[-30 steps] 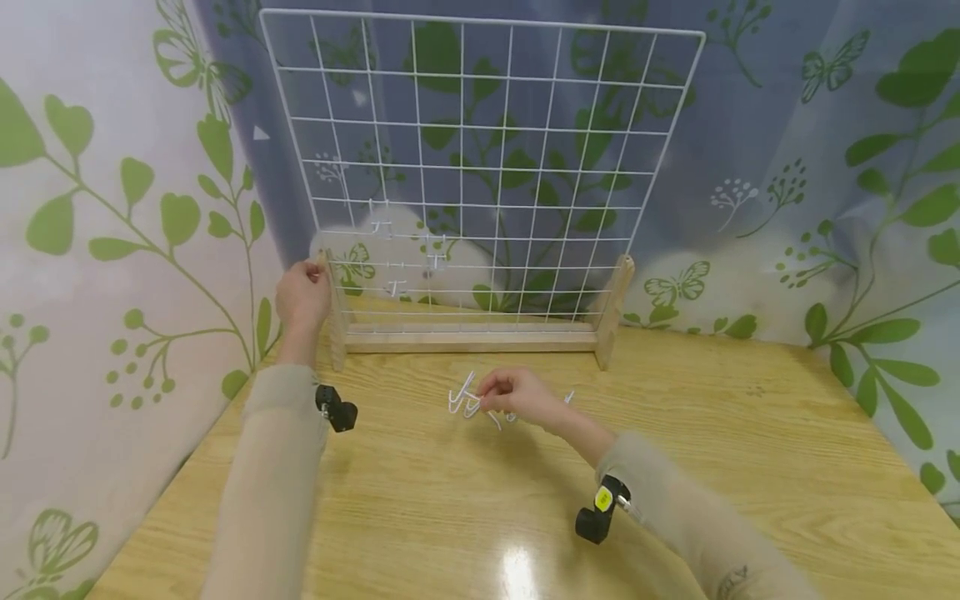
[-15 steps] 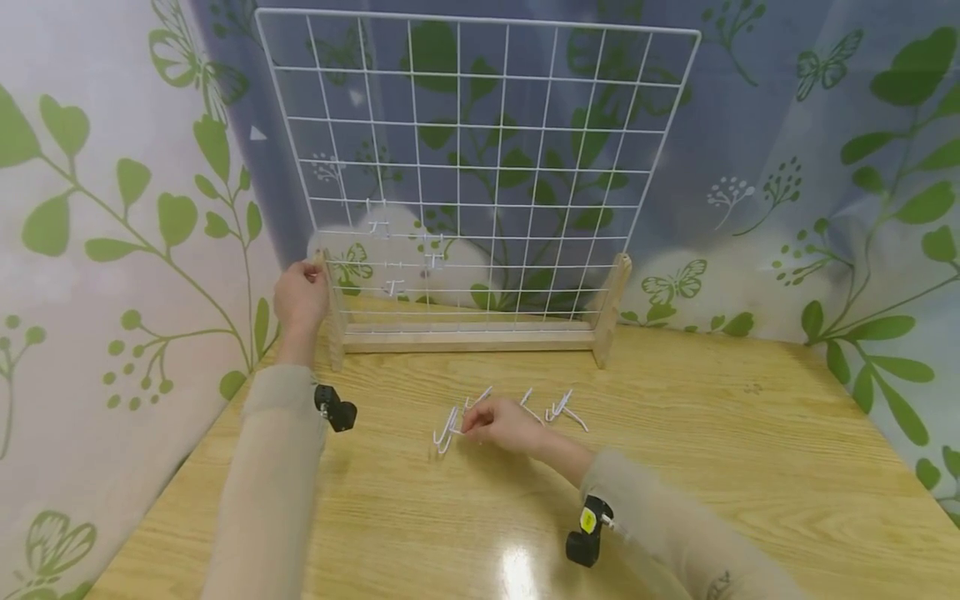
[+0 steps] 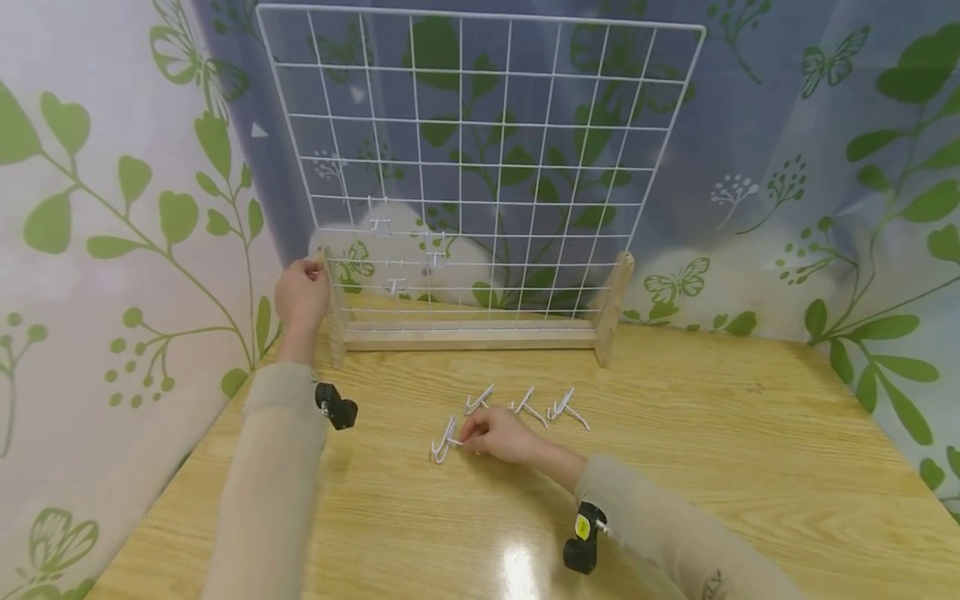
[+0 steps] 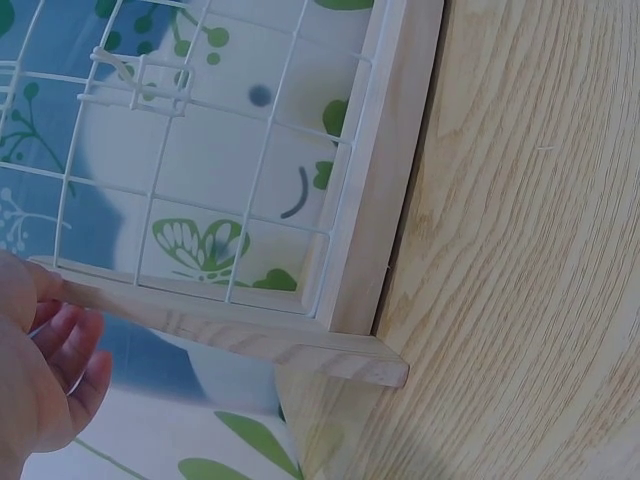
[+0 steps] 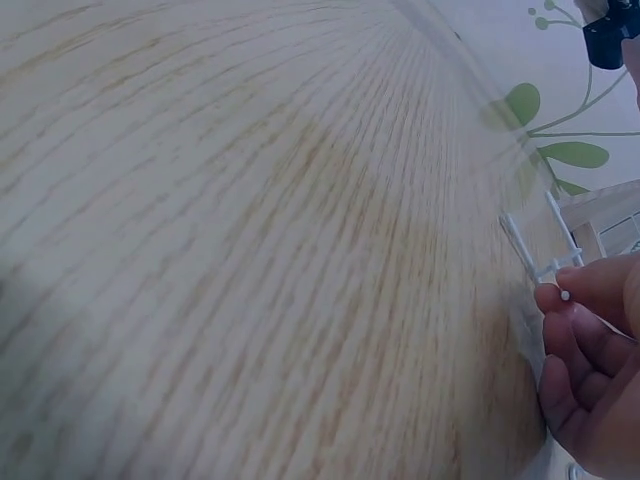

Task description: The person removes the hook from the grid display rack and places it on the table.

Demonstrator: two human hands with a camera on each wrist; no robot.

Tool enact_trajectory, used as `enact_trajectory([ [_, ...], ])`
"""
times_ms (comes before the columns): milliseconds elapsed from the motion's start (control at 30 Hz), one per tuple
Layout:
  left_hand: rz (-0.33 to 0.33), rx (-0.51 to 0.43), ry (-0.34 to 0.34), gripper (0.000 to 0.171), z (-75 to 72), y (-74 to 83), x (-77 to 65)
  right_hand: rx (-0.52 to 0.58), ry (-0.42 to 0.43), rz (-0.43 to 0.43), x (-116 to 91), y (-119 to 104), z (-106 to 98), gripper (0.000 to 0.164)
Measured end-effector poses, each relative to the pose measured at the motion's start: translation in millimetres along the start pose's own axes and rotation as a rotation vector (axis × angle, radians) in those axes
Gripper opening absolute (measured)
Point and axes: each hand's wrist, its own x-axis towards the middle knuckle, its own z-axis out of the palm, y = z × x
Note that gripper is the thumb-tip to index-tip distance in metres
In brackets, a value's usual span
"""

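Observation:
A white wire grid panel (image 3: 487, 167) stands upright in a wooden stand (image 3: 468, 340). My left hand (image 3: 303, 293) grips the top of the stand's left post (image 4: 200, 325), its other fingers loosely curled below. My right hand (image 3: 498, 435) pinches the arm of a white wire hook (image 3: 443, 442) just over the table; the left wrist view does not show it, but the right wrist view shows the hook's tip (image 5: 565, 295) between thumb and finger. Beside that hand lie three more hooks: one to the left (image 3: 478, 400), a middle hook (image 3: 529, 407) and a right hook (image 3: 567, 408).
Three white hooks hang on the lower left of the grid: an upper hook (image 3: 381, 226), a middle hook (image 3: 435, 259) and a lower hook (image 3: 396, 287). The wooden table (image 3: 712, 467) meets a leaf-patterned cloth (image 3: 885, 208) at the back and sides.
My right hand has moved left and toward me, carrying the pinched hook away from the other hooks, which now show more fully. My left hand stays on the post.

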Motion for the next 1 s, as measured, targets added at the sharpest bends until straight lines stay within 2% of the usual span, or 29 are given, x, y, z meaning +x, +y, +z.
enact_trajectory([
  [367,0.010,0.023,0.003,0.029,-0.7,1.4,0.8,0.010,-0.016,0.005,1.9,0.1,1.3,0.008],
  [633,-0.005,0.043,-0.007,0.029,-3.4,3.5,-1.4,-0.051,-0.007,-0.014,1.7,0.6,2.0,0.008],
  [1000,0.003,0.040,-0.016,0.030,-3.1,3.0,-0.6,-0.066,0.013,-0.018,1.1,0.1,2.5,0.008],
])
